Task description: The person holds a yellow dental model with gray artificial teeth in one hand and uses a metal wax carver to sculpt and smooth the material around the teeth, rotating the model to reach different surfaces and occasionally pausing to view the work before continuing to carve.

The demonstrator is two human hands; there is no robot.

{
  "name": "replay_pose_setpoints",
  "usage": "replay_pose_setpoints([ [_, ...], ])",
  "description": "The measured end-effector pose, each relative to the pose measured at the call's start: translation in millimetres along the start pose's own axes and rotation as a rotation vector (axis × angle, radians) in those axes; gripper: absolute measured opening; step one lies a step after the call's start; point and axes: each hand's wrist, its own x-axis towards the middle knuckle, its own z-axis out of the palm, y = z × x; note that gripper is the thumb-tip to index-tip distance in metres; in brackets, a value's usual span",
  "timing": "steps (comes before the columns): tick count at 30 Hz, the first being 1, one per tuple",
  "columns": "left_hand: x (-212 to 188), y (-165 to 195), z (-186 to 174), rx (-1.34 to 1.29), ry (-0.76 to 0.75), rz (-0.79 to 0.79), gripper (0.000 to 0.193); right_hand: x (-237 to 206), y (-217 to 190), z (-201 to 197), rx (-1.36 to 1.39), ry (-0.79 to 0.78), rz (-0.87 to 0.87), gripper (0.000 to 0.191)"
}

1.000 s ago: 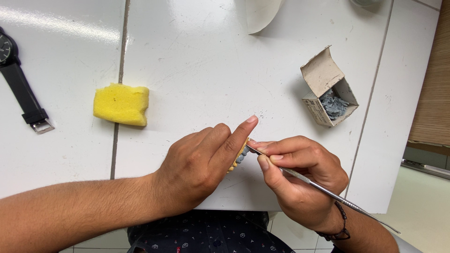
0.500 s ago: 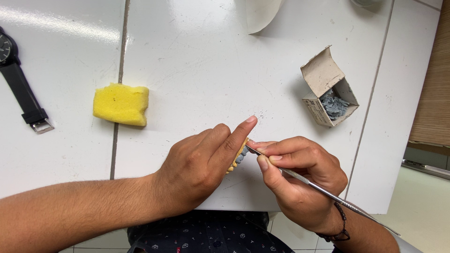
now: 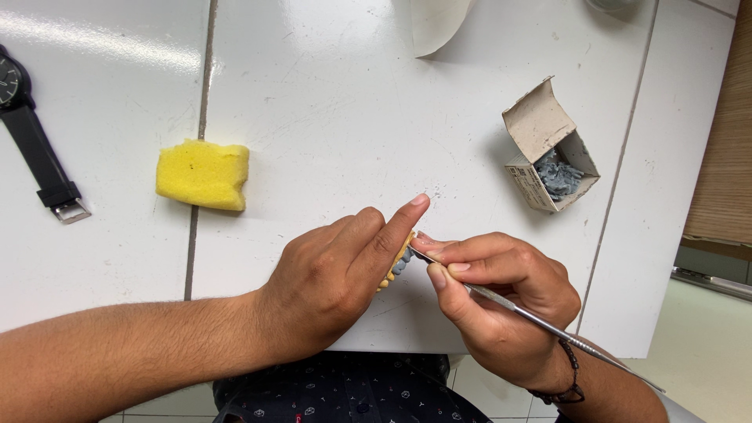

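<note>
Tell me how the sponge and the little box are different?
The sponge is bright yellow; the box is brownish-grey cardboard. The sponge is a solid, ragged-edged block, while the box is hollow, its flap open and grey bits inside. The sponge lies left of the hands, the box to their right. Both rest on the white table, untouched.

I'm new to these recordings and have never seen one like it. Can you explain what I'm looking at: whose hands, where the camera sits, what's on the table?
There is no machine here: the camera is worn on a person's head and looks down at their own two bare hands over a white tiled table. The left hand pinches a small yellow and grey piece, mostly hidden by the fingers. The right hand holds a thin metal tool like a pen, its tip at that piece. On the table lie a yellow sponge, a black wristwatch at the left edge, and a small open cardboard box with grey material inside.
</note>
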Motion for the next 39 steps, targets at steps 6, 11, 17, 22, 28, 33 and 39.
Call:
replay_pose_setpoints([
  [6,-0.9,-0.2,1.2,0.014,0.009,-0.001,0.072,0.3,-1.1,0.4,0.014,0.013,0.010,0.019],
  [11,0.6,-1.3,0.3,0.019,-0.009,-0.011,0.075,-0.2,2.1,0.1,-0.008,-0.035,-0.016,0.020],
  [17,8.2,1.9,-2.3,-0.287,-0.023,-0.145,0.062,-4.5,12.0,-7.3,0.442,0.087,0.092,0.017],
  [22,13.3,-1.7,-9.3,-0.608,-0.035,-0.265,0.038,3.0,29.2,-24.0,0.668,0.212,0.175,0.007],
  [28,17.2,-0.4,-10.8,-0.800,-0.162,-0.493,0.031,13.6,24.8,-26.2,0.619,0.191,0.298,0.030],
  [33,19.2,-0.3,-11.4,-0.812,-0.222,-0.571,0.029,11.6,19.4,-27.7,0.489,0.234,0.420,0.048],
  [39,19.5,-2.0,-11.7,-0.798,-0.217,-0.499,0.025,1.3,32.3,-25.2,0.909,0.145,0.159,0.069],
])
